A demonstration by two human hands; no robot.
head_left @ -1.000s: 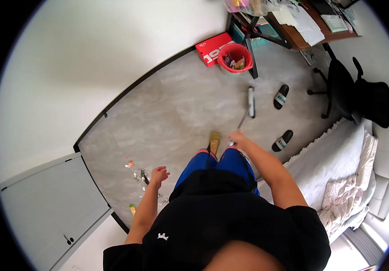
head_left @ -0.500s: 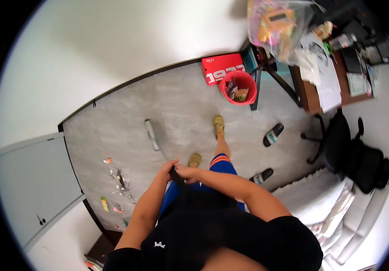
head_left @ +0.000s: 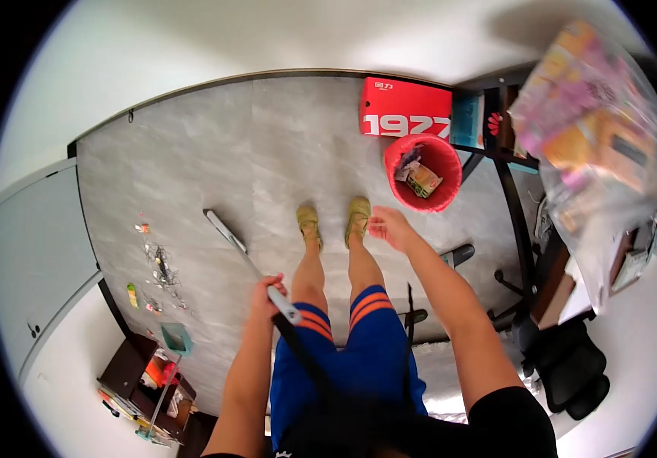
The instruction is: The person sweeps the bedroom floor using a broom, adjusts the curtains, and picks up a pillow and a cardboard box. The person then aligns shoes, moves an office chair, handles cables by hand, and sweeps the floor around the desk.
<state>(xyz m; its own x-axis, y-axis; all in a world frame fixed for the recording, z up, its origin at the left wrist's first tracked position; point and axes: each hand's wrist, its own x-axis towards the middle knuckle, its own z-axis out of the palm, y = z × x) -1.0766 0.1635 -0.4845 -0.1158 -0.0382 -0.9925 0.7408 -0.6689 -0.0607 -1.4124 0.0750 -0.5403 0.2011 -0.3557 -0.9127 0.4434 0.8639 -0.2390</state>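
My left hand [head_left: 267, 294] is closed around the grey handle of a broom [head_left: 251, 263] near its upper end. The broom slants away to the left, its narrow grey head resting on the floor. My right hand [head_left: 391, 227] is held out in the air with its fingers loosely apart and nothing in them. In view it lies just below a red-lined trash bin [head_left: 444, 195], which has wrappers inside. Debris and tangled dark strands [head_left: 162, 267] lie on the floor at the left. Beyond them is a blue-green dustpan [head_left: 177, 338] with a long handle.
A red shoebox [head_left: 406, 107] stands against the wall behind the bin. A clear plastic bag [head_left: 603, 137] of packages hangs at the upper right near the desk [head_left: 553, 294]. A black office chair [head_left: 569, 366], a slipper [head_left: 460, 256] and a small dark shelf [head_left: 126, 370] are around me.
My hands were together at the handle; the right has let go and moved right, toward the bin. The view has shifted nearer to the bin and bag, and my feet stand closer together.
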